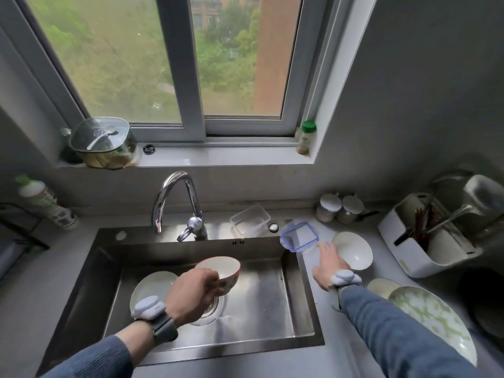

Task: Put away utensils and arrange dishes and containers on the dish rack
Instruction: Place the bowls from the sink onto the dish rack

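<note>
My left hand (195, 291) holds a red-rimmed bowl (225, 268) by its side above the steel sink (302, 301). A white plate (151, 287) leans in the sink's left part. My right hand (327, 264) reaches over the counter to the right of the sink, its fingers on a blurred clear container (312, 255) just below a blue-rimmed lid (299, 237). Whether it grips the container is unclear. A white bowl (356, 251) sits just right of that hand. Nearer me lie a small dish (380, 286) and a green-patterned plate (436, 320).
A white utensil holder (414, 264) with a ladle and chopsticks stands at the right. Behind the sink are a faucet (174, 197), an open clear box (249, 219) and two lidded jars (339, 208). A spray bottle (46, 204) lies at the left.
</note>
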### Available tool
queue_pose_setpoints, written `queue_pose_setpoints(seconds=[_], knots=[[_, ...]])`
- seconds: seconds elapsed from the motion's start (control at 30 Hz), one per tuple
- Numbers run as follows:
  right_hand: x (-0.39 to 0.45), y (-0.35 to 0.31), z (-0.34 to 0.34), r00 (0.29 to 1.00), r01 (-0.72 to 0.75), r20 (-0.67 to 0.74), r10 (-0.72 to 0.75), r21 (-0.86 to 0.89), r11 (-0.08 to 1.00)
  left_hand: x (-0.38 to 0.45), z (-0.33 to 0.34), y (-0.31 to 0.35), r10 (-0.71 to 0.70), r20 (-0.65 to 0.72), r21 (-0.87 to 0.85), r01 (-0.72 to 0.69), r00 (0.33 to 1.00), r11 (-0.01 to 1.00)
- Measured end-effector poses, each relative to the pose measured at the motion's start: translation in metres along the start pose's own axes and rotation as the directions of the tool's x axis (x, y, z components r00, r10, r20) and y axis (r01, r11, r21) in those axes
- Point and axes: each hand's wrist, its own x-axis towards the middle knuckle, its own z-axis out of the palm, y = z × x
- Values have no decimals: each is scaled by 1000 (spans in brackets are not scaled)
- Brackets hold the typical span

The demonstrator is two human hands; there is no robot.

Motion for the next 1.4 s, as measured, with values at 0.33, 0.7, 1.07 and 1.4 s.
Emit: queue_pose_setpoints(seconds=[0.33, 0.7, 1.07, 1.4], knots=[[58, 62, 39, 915, -365, 152, 374, -87, 927, -13, -8, -22, -63, -51, -86, 58, 997, 995], [36, 47, 18, 910, -365, 188, 370, -63, 929, -35, -17, -32, -167, -37, -50, 165, 985, 985], [14, 5, 12, 992, -5, -128, -10, -122, 993, -50, -40, -45, -260, -56, -83, 255, 964, 963], [-35, -128, 31, 856, 510, -28, -516, -110, 853, -78, -87, -90, -294, -141, -84, 284, 945, 955]])
